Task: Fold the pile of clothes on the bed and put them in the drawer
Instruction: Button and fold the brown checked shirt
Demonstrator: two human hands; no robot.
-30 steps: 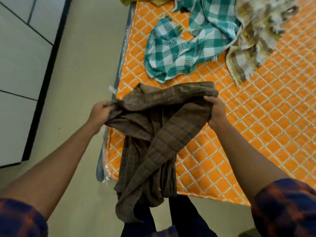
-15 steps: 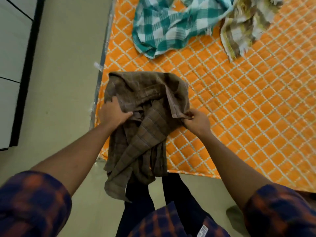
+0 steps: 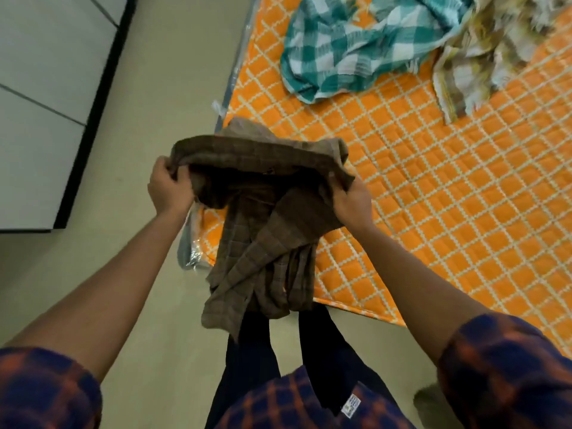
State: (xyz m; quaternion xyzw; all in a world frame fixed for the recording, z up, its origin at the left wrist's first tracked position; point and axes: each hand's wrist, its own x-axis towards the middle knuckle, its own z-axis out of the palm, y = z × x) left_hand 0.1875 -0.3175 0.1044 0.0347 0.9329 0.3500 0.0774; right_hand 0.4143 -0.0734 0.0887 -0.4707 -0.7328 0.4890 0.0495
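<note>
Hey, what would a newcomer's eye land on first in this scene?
The brown checked shirt stands out, gripped at its top by the left hand and right hand over the near-left corner of the bright orange quilted bedcover. At the bedcover's far edge lie a crumpled teal checked cloth and a yellow-brown checked cloth.

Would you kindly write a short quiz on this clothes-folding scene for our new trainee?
1. True or false: the left hand and the right hand both grip the brown checked shirt.
2. Where does the teal checked cloth lie? A. on the orange bedcover; B. on the floor; C. in a drawer.
3. Which other cloth lies beside the teal one?
Key: 1 true; 2 A; 3 the yellow-brown checked cloth.
</note>
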